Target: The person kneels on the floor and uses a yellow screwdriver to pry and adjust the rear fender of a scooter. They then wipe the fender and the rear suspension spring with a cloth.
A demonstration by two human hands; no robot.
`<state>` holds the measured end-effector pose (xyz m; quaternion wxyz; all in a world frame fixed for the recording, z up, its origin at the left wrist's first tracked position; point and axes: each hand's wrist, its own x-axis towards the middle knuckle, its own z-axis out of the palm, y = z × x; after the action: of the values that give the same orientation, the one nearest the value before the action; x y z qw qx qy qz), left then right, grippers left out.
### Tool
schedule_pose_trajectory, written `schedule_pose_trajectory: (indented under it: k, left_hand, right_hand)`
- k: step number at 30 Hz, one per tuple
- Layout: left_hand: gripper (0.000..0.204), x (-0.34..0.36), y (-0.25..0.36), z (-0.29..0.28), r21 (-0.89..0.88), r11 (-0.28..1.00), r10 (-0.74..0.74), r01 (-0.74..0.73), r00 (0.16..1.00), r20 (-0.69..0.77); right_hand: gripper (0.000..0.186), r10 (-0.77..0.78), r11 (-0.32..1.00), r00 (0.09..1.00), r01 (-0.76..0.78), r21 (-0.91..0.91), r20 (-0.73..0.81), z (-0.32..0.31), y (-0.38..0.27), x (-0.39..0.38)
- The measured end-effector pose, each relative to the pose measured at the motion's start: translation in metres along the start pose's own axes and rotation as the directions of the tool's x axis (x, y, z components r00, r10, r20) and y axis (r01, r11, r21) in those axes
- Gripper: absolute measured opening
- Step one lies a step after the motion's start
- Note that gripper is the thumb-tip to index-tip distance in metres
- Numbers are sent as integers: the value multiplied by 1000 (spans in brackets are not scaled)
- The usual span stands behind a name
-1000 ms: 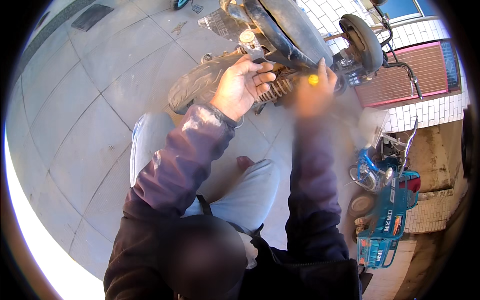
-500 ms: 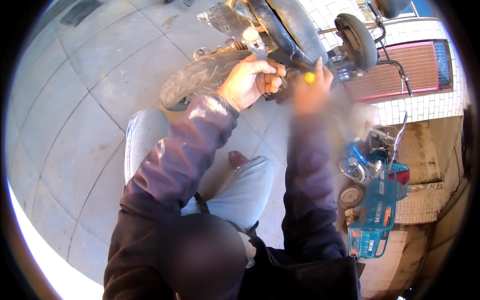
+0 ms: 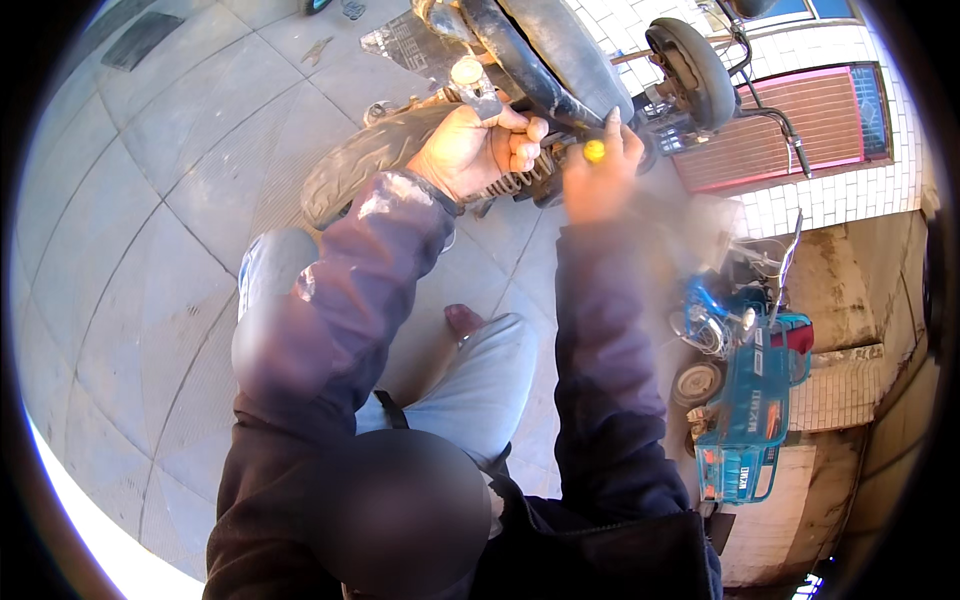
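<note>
A worn motorcycle, with its dark seat and body panel [image 3: 570, 60], stands in front of me. My left hand [image 3: 480, 150] is beside its rear tyre [image 3: 350, 175], fingers curled and thumb pressed in; what they pinch, if anything, is hidden. Just below those fingers, a coil spring [image 3: 520, 180] shows. To the right, my right hand [image 3: 600, 180] is closed, partly blurred, around a tool with a round yellow end [image 3: 594, 151]. Its index finger points up along the panel's lower edge. The tool's far end cannot be seen.
Grey paving slabs [image 3: 130, 290] spread to the left. My bent knee [image 3: 480, 365] is under my arms. At the right stand a teal cargo tricycle [image 3: 750, 410] and a blue frame with wires [image 3: 705, 315]. Handlebars [image 3: 785, 130] reach toward a white tiled wall [image 3: 790, 215].
The whole view has shifted slightly, moving the motorcycle and both hands up and left in the picture. More of the coil spring shows below my left hand. Both hands remain closed.
</note>
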<state>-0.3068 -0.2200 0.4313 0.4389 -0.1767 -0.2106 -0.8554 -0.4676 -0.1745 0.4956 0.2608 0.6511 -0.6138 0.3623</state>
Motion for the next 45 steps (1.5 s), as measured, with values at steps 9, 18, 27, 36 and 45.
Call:
schedule_pose_trajectory:
  k: [9,18,27,36,45]
  left_hand:
    - [28,-2,-3,-3,-159,987,-1,14,997,78]
    - [13,3,0,-1,-97,995,0,4,999,42]
    - [15,-2,-5,7,-15,999,47,-48,997,-66]
    - [21,-3,-1,20,144,989,63,-39,984,-166]
    - [18,-2,3,9,34,999,-17,21,993,-114]
  right_hand:
    - [64,-31,999,999,31,-15,-10,-2,0,1]
    - [63,-31,999,999,31,-10,-12,0,0,-1]
    - [63,-39,999,999,39,-4,-25,0,-1,-1]
    - [64,-5,1000,1000,5,10,-2,-3,0,0]
    - [64,-20,1000,1000,20,-3,-11,-2,-3,0]
